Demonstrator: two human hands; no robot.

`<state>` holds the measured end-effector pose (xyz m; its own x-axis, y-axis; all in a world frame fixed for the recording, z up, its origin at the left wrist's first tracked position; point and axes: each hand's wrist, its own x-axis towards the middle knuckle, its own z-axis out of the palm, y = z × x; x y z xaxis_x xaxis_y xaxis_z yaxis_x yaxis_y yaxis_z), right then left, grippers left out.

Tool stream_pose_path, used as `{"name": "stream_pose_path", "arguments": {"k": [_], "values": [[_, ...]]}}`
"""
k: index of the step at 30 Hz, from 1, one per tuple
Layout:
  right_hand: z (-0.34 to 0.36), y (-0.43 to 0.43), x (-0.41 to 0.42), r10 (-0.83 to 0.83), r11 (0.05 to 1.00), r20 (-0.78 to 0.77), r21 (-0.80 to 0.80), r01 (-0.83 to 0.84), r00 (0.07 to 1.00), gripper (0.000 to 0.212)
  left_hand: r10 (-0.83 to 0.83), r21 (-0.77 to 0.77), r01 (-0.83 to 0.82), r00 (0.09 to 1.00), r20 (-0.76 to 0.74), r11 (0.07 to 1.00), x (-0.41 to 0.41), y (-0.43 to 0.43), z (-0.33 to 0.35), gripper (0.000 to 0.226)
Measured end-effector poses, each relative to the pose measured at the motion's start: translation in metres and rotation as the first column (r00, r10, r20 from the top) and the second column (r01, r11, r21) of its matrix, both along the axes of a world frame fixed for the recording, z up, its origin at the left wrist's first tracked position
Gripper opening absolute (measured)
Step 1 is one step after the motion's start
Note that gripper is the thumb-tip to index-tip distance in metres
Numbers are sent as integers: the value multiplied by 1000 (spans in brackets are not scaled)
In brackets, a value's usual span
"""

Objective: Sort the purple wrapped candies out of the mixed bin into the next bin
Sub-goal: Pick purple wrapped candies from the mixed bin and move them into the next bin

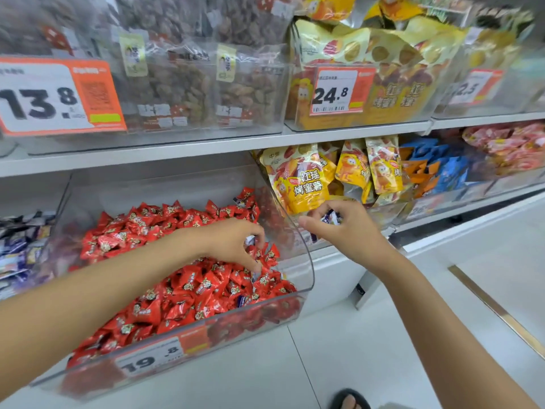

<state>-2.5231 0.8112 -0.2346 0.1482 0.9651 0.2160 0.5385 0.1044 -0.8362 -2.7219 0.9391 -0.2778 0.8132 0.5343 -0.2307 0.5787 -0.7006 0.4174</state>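
1. Spanning the view, two white shelves [177,146] carry clear bins; the upper one holds bags of dried fruit and snacks.
2. The bin [310,267] on the lower shelf is pulled forward. Its long axis runs from the shelf toward the viewer, and its front wall tilts down to the left. It is heaped with red candies [188,284], whose print is too small to read.
3. The next bin [11,286] sits just beside it on the left, filled with purple-and-white wrappers.
4. Yellow bags [303,178] stand upright to the right of the bin, printed 红瑶 烤蜜薯.
5. Orange-and-white tags read "13.8" [56,95] and "24.8" [339,91] on the upper bins and "19.8" [153,357] on the bin front. A blurred one [474,88] looks like "2.5".
6. The left hand [233,242] reaches into the bin over the red heap. Its fingers are curled and pinch a purple candy [250,240], and its thumb tip points down into the pile.
7. The right hand [348,228] hangs just outside the bin's right wall, in front of the yellow bags. Its fingers are curled round a few purple candies [331,216], whose direction I cannot tell.
8. A purple stray [240,301] lies among the red near the front wall.
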Motion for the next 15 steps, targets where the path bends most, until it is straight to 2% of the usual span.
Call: {"name": "stream_pose_path", "arguments": {"k": [2,3,5,7,9,11,13,15], "values": [[-4,-1,6,11,1000,-31,-4,-11,999,33,-61,92,84,972,-226,992,13,3,-11,65],[-6,0,8,17,1000,-42,-12,-17,999,32,-69,123,108,956,-284,987,17,5,-16,72],[-9,5,11,13,1000,-70,-16,-14,997,32,-78,176,145,937,-341,974,25,9,-26,64],[-11,9,13,10,1000,-101,-16,-12,995,32,-98,200,174,934,-342,964,31,14,-33,42],[-13,11,14,32,999,-109,-37,-37,994,34,-102,172,154,955,-279,973,31,19,-38,29],[-14,10,18,52,997,-111,-58,-59,992,35,-74,88,86,987,-140,992,26,24,-39,29],[-15,8,23,58,996,-106,-64,-65,993,37,-3,-7,3,999,40,1000,19,24,-33,31],[-16,7,27,49,996,-106,-65,-56,993,38,106,-81,-94,982,156,992,13,21,-24,31]]}}
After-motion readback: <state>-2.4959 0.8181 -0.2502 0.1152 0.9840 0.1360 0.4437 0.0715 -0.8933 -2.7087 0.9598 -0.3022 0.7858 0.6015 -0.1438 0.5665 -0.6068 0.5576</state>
